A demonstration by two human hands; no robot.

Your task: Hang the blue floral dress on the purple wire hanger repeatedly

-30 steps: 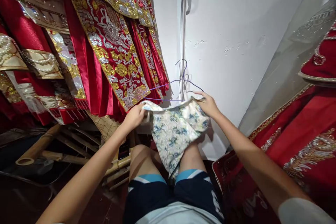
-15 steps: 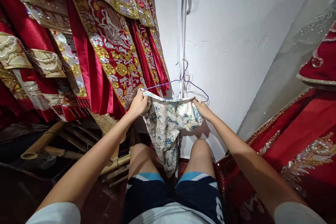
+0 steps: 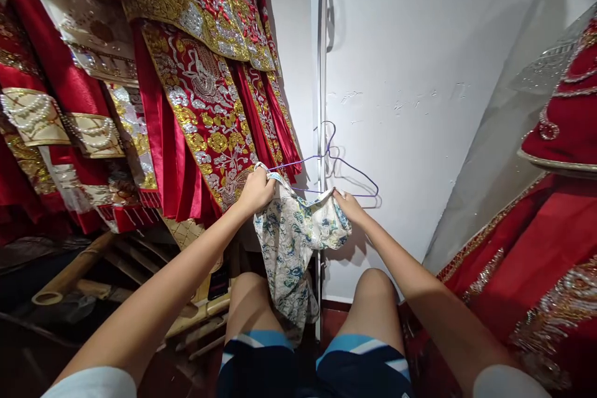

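Observation:
Between my hands hangs a pale garment with a blue and green floral print [image 3: 289,261], its kind unclear. My left hand [image 3: 257,189] is closed round one end of its top edge. Pinched in my right hand [image 3: 347,205] is the other end of that edge, which sags in the middle. A thin purple clothes hanger [image 3: 352,166] stands behind the garment, hook upward, near a narrow upright strip on the wall. Its right end sticks out bare past the garment, while its left end passes behind my left hand. Whether either hand also touches the hanger is hidden.
Red costumes with gold and silver embroidery [image 3: 209,106] hang at the left. Below them are bamboo poles [image 3: 74,267]. More red beaded garments [image 3: 527,230] fill the right side. A white wall [image 3: 401,43] stands straight ahead, with my knees below the garment.
My hands have come closer together, so the garment's top edge now sags. More of the hanger's right side shows bare. The whole view has shifted slightly.

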